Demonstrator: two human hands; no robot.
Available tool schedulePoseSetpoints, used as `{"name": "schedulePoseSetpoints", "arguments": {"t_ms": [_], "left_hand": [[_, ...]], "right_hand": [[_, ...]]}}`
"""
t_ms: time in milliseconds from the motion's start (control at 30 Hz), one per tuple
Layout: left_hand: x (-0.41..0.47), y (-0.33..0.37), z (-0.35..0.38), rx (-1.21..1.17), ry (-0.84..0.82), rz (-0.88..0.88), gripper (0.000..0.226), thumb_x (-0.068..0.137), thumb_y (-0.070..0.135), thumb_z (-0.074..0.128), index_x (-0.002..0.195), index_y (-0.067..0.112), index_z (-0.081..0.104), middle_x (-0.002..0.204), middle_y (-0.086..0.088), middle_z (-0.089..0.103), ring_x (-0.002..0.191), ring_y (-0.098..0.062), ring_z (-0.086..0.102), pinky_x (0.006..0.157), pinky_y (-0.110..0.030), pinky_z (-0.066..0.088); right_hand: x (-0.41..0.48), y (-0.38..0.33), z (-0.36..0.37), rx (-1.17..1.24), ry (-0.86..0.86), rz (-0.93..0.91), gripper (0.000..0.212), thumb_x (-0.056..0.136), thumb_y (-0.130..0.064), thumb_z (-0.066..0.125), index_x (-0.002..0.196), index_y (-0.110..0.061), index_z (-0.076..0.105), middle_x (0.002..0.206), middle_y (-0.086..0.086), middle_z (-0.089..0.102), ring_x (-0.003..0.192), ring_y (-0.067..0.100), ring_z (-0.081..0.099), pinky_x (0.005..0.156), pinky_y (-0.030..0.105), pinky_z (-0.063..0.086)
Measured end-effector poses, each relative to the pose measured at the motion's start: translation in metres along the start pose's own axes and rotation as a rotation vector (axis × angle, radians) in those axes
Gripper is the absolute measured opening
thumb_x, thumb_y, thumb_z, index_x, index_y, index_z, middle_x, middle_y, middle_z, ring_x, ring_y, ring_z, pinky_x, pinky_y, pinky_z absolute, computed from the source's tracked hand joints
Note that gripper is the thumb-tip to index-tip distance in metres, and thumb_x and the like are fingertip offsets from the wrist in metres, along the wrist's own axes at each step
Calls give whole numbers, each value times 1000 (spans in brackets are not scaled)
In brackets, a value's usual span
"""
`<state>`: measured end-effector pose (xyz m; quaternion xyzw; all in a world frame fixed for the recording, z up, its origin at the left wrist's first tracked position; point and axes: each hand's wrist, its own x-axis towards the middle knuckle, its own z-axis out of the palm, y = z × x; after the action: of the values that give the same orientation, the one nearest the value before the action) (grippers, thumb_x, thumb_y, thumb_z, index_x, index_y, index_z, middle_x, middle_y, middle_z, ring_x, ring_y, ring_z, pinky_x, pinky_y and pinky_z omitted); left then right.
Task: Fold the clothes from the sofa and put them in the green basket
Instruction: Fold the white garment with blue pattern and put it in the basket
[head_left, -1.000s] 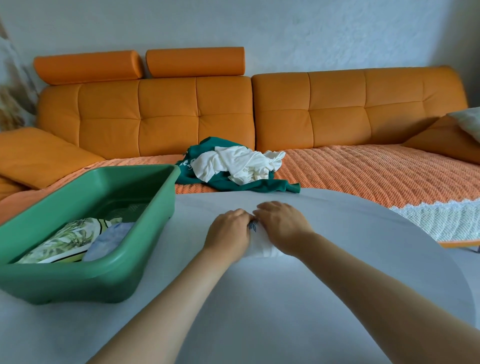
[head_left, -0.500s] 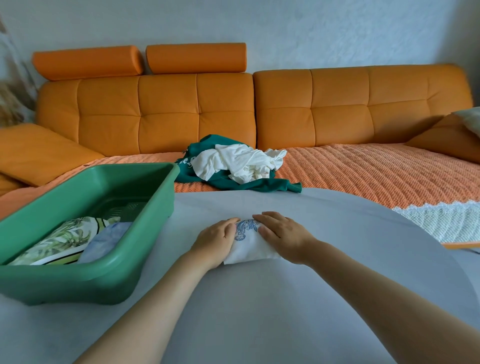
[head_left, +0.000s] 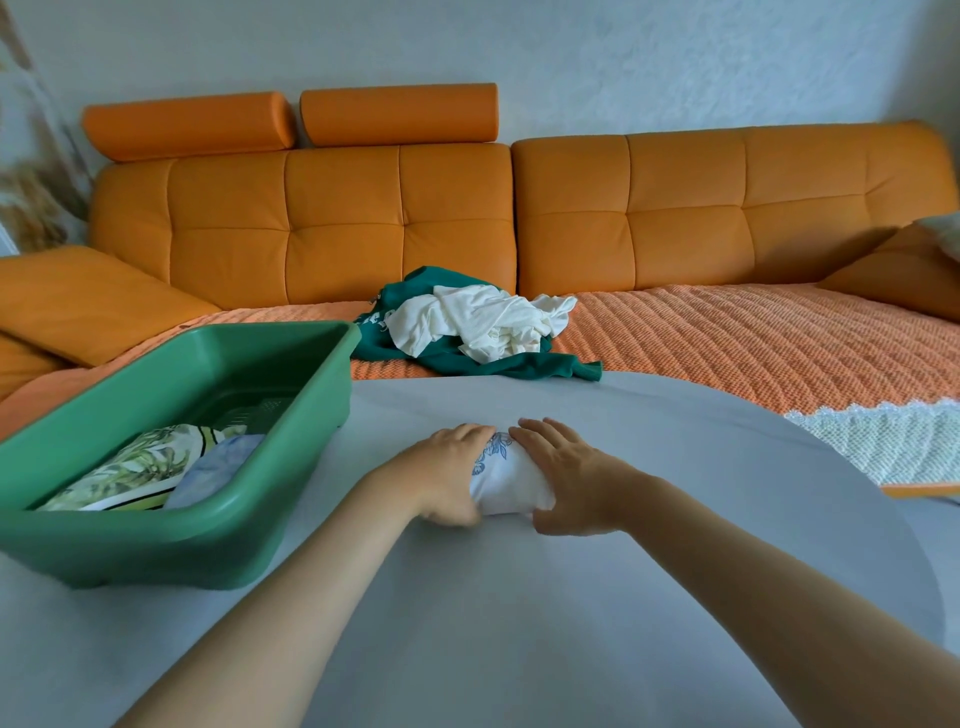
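While seen from the head camera, the 2 hands were clamped on a small folded white garment (head_left: 511, 480) with a blue flower print, which lay on the grey bench (head_left: 519, 613). The left hand (head_left: 447, 473) curled round its left end, and the right hand (head_left: 571, 478) cupped its right side, thumb at the near edge. Left of them the green basket (head_left: 156, 545) stood on the bench, holding 2 folded pieces: a leaf-print cloth (head_left: 130, 467) and a pale blue cloth (head_left: 218, 467) just beside it. On the orange sofa (head_left: 727, 208) beyond, a cream garment (head_left: 478, 322) lay crumpled on a dark green garment (head_left: 467, 361).
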<state>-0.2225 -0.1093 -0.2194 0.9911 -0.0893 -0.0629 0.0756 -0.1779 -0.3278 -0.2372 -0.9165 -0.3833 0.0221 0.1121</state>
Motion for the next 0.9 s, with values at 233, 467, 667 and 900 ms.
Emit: {"name": "schedulePoseSetpoints", "arguments": {"t_ms": [233, 467, 667, 900], "left_hand": [[8, -5, -3, -62, 41, -47, 79, 73, 16, 65, 145, 31, 35, 141, 4, 49, 126, -21, 51, 101, -36, 48], [7, -7, -2, -111, 202, -42, 58, 79, 8, 58, 134, 26, 50, 123, 0, 62, 112, -23, 58, 92, -35, 49], [-9, -4, -15, 15, 331, -5, 54, 80, -1, 51, 129, 22, 52, 112, -4, 61, 101, -29, 60, 80, -38, 52], [-44, -33, -100, 150, 468, 28, 60, 81, -2, 57, 134, 26, 49, 120, -1, 60, 103, -29, 61, 80, -44, 54]], "right_hand": [[10, -1, 1, -10, 69, 46, 85, 78, -36, 72, 151, -27, 29, 144, -1, 42, 123, 27, 48, 101, 40, 45], [18, -6, 3, -61, 179, 74, 63, 84, -19, 67, 142, -23, 43, 124, 7, 53, 104, 34, 58, 83, 43, 51], [9, -17, -3, -48, 318, 58, 57, 81, -18, 67, 136, -24, 52, 115, 4, 59, 95, 33, 61, 73, 39, 51], [34, -77, -55, -32, 542, -10, 54, 75, -9, 69, 128, -16, 62, 104, 7, 65, 81, 36, 64, 57, 40, 53]]}}
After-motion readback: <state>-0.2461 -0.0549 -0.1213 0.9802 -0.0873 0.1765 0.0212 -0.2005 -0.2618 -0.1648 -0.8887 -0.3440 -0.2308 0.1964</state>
